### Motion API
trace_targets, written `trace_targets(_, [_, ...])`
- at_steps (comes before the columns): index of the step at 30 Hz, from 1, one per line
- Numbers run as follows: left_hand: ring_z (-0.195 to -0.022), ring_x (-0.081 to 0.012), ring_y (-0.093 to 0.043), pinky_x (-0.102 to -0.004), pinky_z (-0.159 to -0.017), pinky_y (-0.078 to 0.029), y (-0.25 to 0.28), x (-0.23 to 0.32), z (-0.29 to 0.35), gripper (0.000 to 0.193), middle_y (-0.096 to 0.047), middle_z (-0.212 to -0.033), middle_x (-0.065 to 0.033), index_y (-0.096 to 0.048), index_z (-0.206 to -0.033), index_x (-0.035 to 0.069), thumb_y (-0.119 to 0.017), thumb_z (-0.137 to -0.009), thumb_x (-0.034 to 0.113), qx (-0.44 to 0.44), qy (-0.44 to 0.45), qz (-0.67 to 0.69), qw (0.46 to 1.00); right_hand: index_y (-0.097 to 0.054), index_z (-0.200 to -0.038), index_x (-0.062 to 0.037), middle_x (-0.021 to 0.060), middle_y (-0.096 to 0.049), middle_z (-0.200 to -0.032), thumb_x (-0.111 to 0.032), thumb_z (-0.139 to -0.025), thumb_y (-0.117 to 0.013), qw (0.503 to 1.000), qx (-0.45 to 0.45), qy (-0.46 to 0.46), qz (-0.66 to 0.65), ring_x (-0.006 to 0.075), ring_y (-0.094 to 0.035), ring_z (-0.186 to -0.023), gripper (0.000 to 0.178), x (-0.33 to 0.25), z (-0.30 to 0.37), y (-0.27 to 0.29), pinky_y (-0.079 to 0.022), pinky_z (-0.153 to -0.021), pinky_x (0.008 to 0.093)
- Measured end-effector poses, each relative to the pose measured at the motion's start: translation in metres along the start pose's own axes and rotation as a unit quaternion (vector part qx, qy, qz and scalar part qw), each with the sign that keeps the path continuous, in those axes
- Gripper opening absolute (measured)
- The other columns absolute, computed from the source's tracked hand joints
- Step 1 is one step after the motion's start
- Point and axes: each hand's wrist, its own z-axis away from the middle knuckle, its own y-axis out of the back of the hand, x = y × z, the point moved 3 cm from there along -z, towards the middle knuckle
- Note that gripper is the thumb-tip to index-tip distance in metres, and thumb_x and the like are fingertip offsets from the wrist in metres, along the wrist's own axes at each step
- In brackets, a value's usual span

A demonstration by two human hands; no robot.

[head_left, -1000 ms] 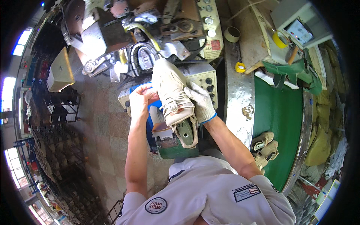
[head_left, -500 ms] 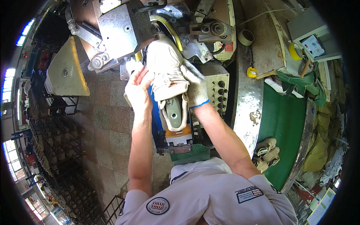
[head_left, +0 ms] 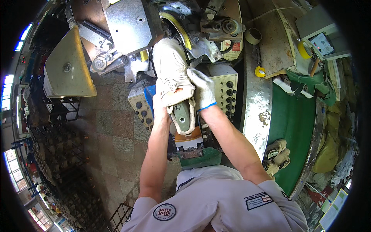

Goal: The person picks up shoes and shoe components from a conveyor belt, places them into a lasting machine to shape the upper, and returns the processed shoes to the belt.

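Upper centre, we seemingly position the beige shoe [head_left: 169,63] at the machine [head_left: 130,26], right hand [head_left: 204,89] clasping it, left hand [head_left: 159,108] grip hidden; next calls for steady alignment.

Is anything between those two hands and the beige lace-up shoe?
Only the white knitted, blue-cuffed glove on the right hand. Nothing visible separates the bare left hand from the beige lace-up shoe.

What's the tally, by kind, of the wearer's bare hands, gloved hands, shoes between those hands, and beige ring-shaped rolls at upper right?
Bare left hand: 1
Gloved right hand: 1
Shoe: 1
Beige roll: 1
Total: 4
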Motion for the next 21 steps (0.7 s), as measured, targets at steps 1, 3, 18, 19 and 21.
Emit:
trace_targets(1, [-0.090, -0.0199, -0.071, -0.0324, -0.085, -0.059, 0.007, 0.001, -0.005, 0.031, -0.070, -0.110, -0.0128, -0.063, -0.121, -0.005, -0.061, -0.097, 0.014, -0.025, 0.003, -0.020, 1.000, -0.068, -0.118, 0.0047, 0.0114, -0.071, -0.109, -0.019, -0.090, -0.076, 1.000, 0.010, 0.000, 0.005, 0.0186, -0.068, -0.096, 0.038, 0.005, 0.000, 0.002, -0.054, -0.087, 0.0319])
trace_targets(3, [-0.090, -0.0204, -0.071, -0.0320, -0.084, -0.059, 0.016, -0.004, -0.012, 0.031, -0.070, -0.111, -0.0138, -0.062, -0.122, -0.006, -0.060, -0.097, 0.013, -0.043, 0.006, -0.034, 0.999, -0.069, -0.115, 0.0046, 0.0109, -0.071, -0.108, -0.021, -0.090, -0.077, 1.000, 0.009, 0.006, -0.012, 0.0179, -0.067, -0.094, 0.037, 0.011, -0.003, 0.005, -0.054, -0.085, 0.0312])
trace_targets(18, [-0.083, -0.0139, -0.070, -0.0274, -0.076, -0.055, 0.023, -0.030, -0.024, 0.048, -0.074, -0.099, -0.0096, -0.071, -0.108, -0.005, -0.046, -0.108, 0.036, 0.004, -0.049, -0.074, 0.996, -0.076, -0.093, 0.0071, 0.0054, -0.071, -0.084, -0.035, -0.085, -0.083, 0.988, 0.071, 0.050, 0.129, 0.0116, -0.059, -0.073, 0.044, 0.017, -0.014, 0.023, -0.049, -0.069, 0.0281])
trace_targets(19, [-0.082, -0.0140, -0.070, -0.0274, -0.075, -0.055, 0.022, -0.028, -0.021, 0.049, -0.074, -0.099, -0.0095, -0.071, -0.108, -0.005, -0.046, -0.108, 0.038, 0.004, -0.060, -0.077, 0.995, -0.076, -0.094, 0.0071, 0.0056, -0.072, -0.085, -0.036, -0.085, -0.083, 0.984, 0.078, 0.055, 0.154, 0.0120, -0.060, -0.074, 0.045, 0.017, -0.013, 0.023, -0.050, -0.069, 0.0281])
trace_targets(21, [-0.092, -0.0155, -0.069, -0.0299, -0.084, -0.054, 0.024, -0.023, -0.016, 0.058, -0.072, -0.107, -0.0118, -0.067, -0.116, -0.007, -0.044, -0.108, 0.046, 0.025, -0.036, -0.080, 0.996, -0.073, -0.107, 0.0077, 0.0089, -0.073, -0.101, -0.037, -0.086, -0.082, 0.990, 0.079, 0.054, 0.102, 0.0140, -0.064, -0.086, 0.050, 0.018, -0.005, 0.027, -0.052, -0.073, 0.0281])
